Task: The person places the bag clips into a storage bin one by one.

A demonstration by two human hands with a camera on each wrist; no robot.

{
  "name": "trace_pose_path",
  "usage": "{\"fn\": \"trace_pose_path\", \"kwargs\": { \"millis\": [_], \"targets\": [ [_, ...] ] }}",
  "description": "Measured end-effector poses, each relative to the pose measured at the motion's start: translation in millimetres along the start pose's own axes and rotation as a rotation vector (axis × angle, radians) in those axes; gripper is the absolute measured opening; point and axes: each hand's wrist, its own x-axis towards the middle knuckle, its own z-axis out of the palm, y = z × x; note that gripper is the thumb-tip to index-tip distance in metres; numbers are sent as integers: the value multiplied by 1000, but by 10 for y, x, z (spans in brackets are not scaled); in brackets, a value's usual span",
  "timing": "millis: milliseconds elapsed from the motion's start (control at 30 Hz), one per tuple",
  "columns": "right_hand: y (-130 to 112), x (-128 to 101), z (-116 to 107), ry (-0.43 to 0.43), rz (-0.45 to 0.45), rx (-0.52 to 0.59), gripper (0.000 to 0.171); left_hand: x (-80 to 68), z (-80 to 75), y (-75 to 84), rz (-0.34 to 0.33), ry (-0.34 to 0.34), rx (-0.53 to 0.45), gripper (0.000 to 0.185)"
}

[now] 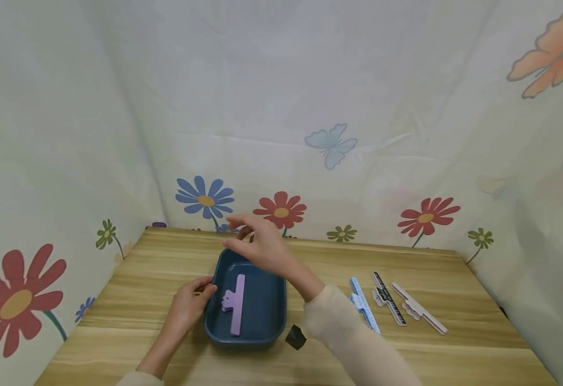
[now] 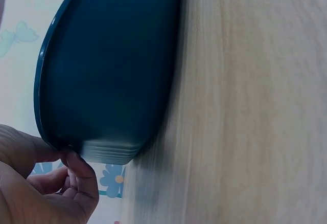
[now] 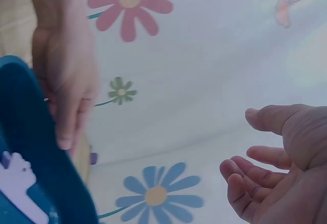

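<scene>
A dark blue tray (image 1: pixel 265 300) rests on the wooden table, with a long purple clip (image 1: pixel 237 305) lying in its left half. My left hand (image 1: pixel 187 303) pinches the tray's left rim between thumb and fingers, as the left wrist view also shows, where the hand (image 2: pixel 56 188) is at the tray's corner (image 2: pixel 102 81). Above the tray's far end, my right hand (image 1: pixel 262 244) hovers with thumb and fingers apart. In the right wrist view this hand (image 3: pixel 278 168) has loosely bent fingers and holds nothing.
Right of the tray lie a light blue clip (image 1: pixel 364 304), a black clip with white marks (image 1: pixel 389 300) and a pale pinkish clip (image 1: pixel 419 308). A small black object (image 1: pixel 296 337) sits by the tray's near right corner. A flowered curtain (image 1: pixel 281 107) encloses the table (image 1: pixel 474 332).
</scene>
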Motion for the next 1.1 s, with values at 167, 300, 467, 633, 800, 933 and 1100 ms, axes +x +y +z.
{"fn": "trace_pose_path", "kwargs": {
  "millis": [167, 300, 467, 633, 800, 933, 1100],
  "targets": [
    [-134, 52, -94, 26, -32, -21, 48, -3, -5, -13, -6, 6, 2, 34],
    [-220, 76, -144, 33, -20, -15, 48, -7, -3, -20, -11, 10, 10, 33],
    [-254, 63, -182, 50, -18, -10, 48, -19, 4, -16, -17, 11, 12, 33],
    [-230, 44, -198, 59, -26, -13, 48, -18, 8, -14, -12, 8, 21, 33],
    [-188, 9, -228, 72, -24, -12, 48, -19, 13, -12, -22, -1, 26, 34],
    [-145, -27, -277, 92, -26, -3, 47, -10, 19, -14, -15, -1, 25, 34],
    [-78, -92, -369, 120, 0, 5, 46, 1, 17, -14, -13, 6, 32, 34]
  ]
}}
